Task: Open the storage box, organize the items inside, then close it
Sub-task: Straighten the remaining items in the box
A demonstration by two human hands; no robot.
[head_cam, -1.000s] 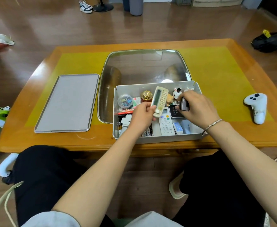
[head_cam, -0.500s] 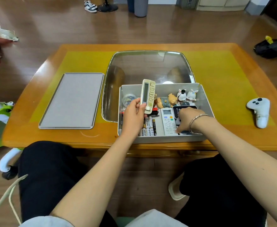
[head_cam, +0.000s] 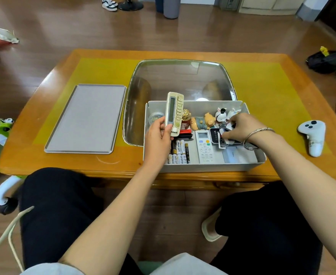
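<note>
Over the storage box [head_cam: 203,164] at the table's [head_cam: 262,86] near edge, the left hand [head_cam: 157,135] is gripping a cream remote [head_cam: 174,112] upright, "hinco" legible at its base. The right hand [head_cam: 240,127] is pinching a small white item [head_cam: 229,127] above a black device [head_cam: 214,135]. "Heybright" batteries [head_cam: 178,149] are lying beside a white remote [head_cam: 204,146]. The lid [head_cam: 85,118] is lying left.

A person seated at a wooden table [head_cam: 262,175] works in an open grey storage box [head_cam: 203,165]. The left hand [head_cam: 158,135] holds a cream remote [head_cam: 174,112] upright over the box's left part; the right hand [head_cam: 240,127] grips small items at its right. Batteries [head_cam: 180,151] and a white remote [head_cam: 204,146] lie inside. The box's lid [head_cam: 85,118] lies left of it, a white controller [head_cam: 313,135] right.
</note>
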